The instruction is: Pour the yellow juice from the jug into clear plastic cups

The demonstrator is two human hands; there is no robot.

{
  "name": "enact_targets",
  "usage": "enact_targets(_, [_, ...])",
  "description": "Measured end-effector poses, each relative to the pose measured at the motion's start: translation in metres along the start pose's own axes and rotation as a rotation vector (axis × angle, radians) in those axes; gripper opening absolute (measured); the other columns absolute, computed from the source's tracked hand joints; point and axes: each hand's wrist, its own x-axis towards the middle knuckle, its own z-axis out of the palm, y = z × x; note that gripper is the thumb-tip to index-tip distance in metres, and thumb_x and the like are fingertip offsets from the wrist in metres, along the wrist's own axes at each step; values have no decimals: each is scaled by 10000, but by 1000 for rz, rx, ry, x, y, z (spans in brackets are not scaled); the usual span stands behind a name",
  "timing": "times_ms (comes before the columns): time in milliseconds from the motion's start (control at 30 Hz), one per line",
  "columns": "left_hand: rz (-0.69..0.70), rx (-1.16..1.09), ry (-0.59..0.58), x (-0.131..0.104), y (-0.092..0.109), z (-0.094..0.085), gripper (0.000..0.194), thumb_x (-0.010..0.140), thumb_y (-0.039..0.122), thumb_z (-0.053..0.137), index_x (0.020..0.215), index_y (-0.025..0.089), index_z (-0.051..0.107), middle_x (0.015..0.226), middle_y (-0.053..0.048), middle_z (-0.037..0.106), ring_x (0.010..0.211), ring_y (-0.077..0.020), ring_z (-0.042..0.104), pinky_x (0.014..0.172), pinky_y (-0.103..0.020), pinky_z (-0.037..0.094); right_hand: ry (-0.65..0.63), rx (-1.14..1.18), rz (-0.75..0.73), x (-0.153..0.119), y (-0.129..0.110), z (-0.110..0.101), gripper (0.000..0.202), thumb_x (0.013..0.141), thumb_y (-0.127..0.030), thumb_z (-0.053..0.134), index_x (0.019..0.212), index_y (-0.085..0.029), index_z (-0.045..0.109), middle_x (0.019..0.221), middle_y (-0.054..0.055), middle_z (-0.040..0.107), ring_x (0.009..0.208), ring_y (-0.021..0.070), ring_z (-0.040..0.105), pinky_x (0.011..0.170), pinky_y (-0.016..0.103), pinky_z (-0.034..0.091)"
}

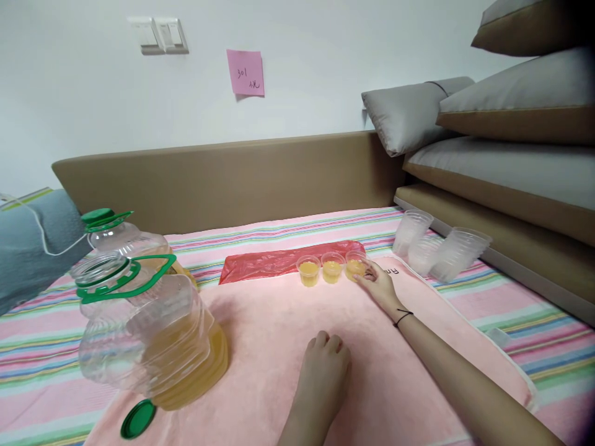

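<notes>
- While my right hand (381, 286) is on the right-end cup (354, 267), I'd say the job is just steadying or placing it, so light pressure is the way to go. Thin clear plastic like that probably buckles if you squeeze.
- It's the last in a row of three, beside the middle cup (331, 270), with the left-end cup (308, 273) past that. All three have yellow liquid in them, upright, by the far edge of the pink towel (274, 334), with red plastic film (264, 265) behind.
- Best tip from my end: let go straight out to the right, fingers opening before the wrist moves. Dragging sideways could knock the neighbor, and soft towel under a cup is kinda tippy imo.
- Right grip: closed only as far as the cup's width, thumb at the front, other fingers around the right side.
- Right arm pose: long diagonal reach from the lower right corner, forearm low over the towel, black cord (403, 318) at the wrist.
- Left hand (324, 368): loose fist, knuckles up, low over the towel nearer me. Palm's hidden, so can't tell if anything's in there. I'd park it clear of the open jug (176, 347) off to the left.
</notes>
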Motion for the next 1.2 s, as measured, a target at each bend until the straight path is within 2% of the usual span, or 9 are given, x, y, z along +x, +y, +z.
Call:
enact_targets(333, [9,-4,8,0,0,-1,175,893,148,485,889,156,660,996,-82,662,967,-264,568,756,-389,511,-57,4,-14,2,9,0,657,726,-396,678,1325,-181,517,1335,116,585,1123,263,610,931,409,509])
enact_targets(500, [3,-10,-2,0,0,-2,185,902,155,474,911,155,658,1005,-79,662,986,-267,568,778,-398,518,-86,-7,-43,1,6,1,697,704,-376,702,1349,-221,490,1302,87,608,1117,249,618,921,384,516])
enact_targets(733, [-16,-30,-35,0,1,-9,194,898,148,469,938,160,658,1043,-71,660,1015,-266,559,821,-403,511,-52,-32,-52,1,6,4,701,666,-339,718,1320,-210,503,1239,94,639,1058,253,634,927,415,509])
enact_targets(900, [-23,-33,-34,0,1,-10,198,891,146,472,950,157,660,1057,-81,659,1026,-264,554,826,-391,503,-11,-30,-59,4,12,5,687,628,-341,746,1263,-199,525,1226,108,641,1043,261,639,922,439,513])
enact_targets(1067, [-26,-38,-40,0,2,-11,198,884,145,472,951,149,659,1070,-84,655,1044,-268,549,838,-392,499,-5,9,-62,6,16,6,535,622,-347,748,1103,-188,579,1097,105,688,975,247,673,875,416,545])
enact_targets(1200, [-25,-33,-35,-1,2,-10,195,876,148,478,958,148,655,1075,-84,652,1042,-270,548,836,-397,499,-8,15,-68,6,14,6,488,628,-343,753,1059,-193,581,1075,99,694,971,238,677,875,406,546])
